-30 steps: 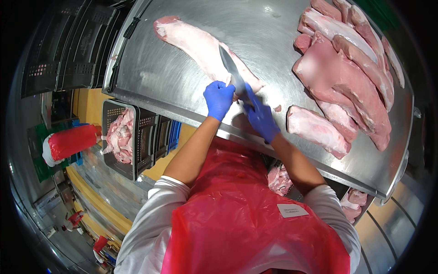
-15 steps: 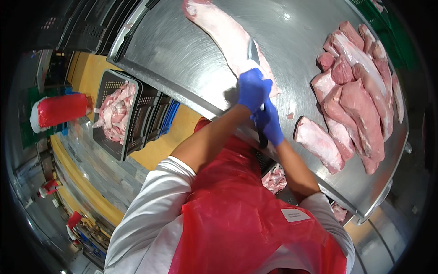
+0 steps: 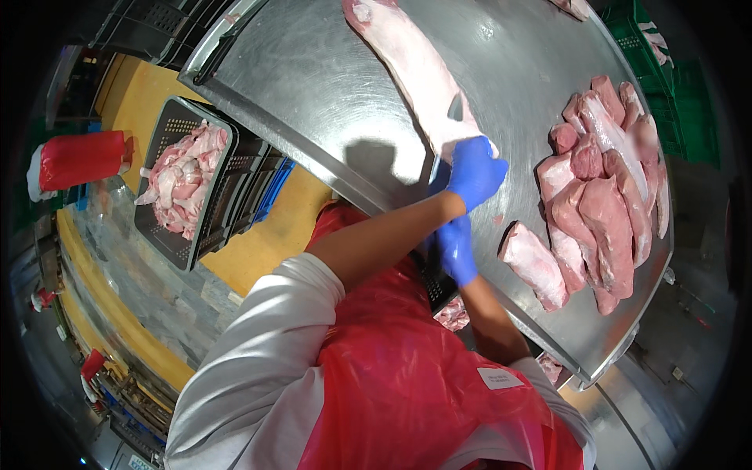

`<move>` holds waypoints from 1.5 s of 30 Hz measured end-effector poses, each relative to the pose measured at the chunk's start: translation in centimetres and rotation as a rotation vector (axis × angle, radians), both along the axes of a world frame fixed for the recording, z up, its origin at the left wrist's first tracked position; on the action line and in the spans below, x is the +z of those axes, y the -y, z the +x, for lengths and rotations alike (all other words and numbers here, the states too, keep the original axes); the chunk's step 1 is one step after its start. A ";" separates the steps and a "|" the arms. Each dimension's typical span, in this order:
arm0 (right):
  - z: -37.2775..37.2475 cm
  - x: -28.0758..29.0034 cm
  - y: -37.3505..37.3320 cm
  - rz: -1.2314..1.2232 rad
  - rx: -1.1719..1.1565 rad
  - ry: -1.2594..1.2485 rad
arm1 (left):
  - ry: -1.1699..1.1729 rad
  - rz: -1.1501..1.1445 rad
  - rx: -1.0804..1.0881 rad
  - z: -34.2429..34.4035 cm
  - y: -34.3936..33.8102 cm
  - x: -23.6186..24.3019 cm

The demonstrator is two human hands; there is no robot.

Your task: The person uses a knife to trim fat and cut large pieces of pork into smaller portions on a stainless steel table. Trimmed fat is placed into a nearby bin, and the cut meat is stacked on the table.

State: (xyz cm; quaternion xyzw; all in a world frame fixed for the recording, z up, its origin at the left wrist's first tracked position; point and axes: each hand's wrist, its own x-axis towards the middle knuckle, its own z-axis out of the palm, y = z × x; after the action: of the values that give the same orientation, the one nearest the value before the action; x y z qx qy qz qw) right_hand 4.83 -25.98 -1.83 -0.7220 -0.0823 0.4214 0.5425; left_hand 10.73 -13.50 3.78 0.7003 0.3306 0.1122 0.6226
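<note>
A long, pale, fat-covered slab of pork [image 3: 415, 66] stretches from the top of the metal table towards me. My left hand [image 3: 475, 174], in a blue glove, is closed on its near end with the fingers curled in. Below it, partly hidden by my left wrist, my right hand [image 3: 456, 249] is also gloved in blue and closed round a knife. The tip of the knife blade [image 3: 455, 108] shows against the slab beyond my left hand. Most of the knife is hidden by my hands and the meat.
Several trimmed pork pieces [image 3: 603, 196] lie heaped on the table's right side, with a fat-covered piece [image 3: 534, 266] nearest me. A dark crate [image 3: 205, 205] of meat scraps stands left, below the table. Green crates [image 3: 666, 102] stand beyond the right edge. A person's red apron [image 3: 82, 160] shows far left.
My left hand has moved right and nearer to me, to the slab's near end. My right hand has dropped slightly towards me, and less of the knife shows. The whole view has shifted a little.
</note>
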 end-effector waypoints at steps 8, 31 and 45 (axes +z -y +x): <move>3.5 0.9 -9.8 0.109 -0.140 -0.030 | 0.163 0.074 0.046 -0.1 0.2 2.2; 0.8 4.3 -23.7 0.211 -0.322 -0.017 | 0.368 -0.339 -0.199 -1.6 -5.0 10.7; 4.6 4.0 -30.7 0.162 -0.225 -0.042 | 0.630 -0.494 -0.115 0.4 -9.2 14.5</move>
State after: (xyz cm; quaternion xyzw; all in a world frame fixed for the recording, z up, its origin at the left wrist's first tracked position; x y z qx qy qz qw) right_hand 9.42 4.73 2.21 -0.6718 -0.0232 0.3648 0.6443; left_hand 11.14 -4.32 18.31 0.4783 0.1008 0.2035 0.8483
